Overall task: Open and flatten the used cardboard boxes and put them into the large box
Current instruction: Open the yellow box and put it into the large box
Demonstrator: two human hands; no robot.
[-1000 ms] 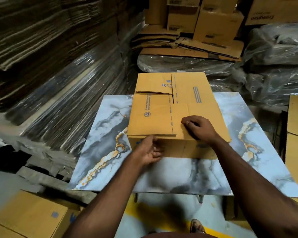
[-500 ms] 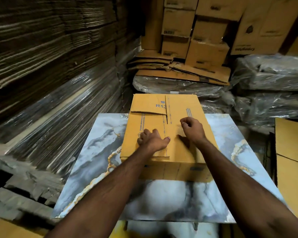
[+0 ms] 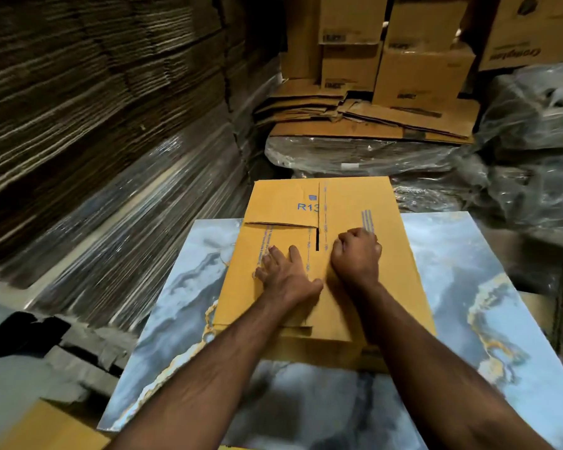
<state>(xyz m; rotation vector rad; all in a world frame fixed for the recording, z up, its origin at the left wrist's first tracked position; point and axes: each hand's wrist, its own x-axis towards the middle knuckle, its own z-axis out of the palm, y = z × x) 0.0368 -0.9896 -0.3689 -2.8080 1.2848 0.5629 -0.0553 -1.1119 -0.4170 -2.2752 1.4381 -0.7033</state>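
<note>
The scene is dimly lit, with the strongest light thrown onto the cardboard box [image 3: 322, 254] and the marbled tabletop [image 3: 452, 287], while the surroundings are left in deep shadow. Glare is caught on the plastic wrap [image 3: 355, 154] behind. Straight lines are bent by wide-angle distortion, and the cardboard stacks [image 3: 95, 125] at left are smeared by motion blur.
</note>
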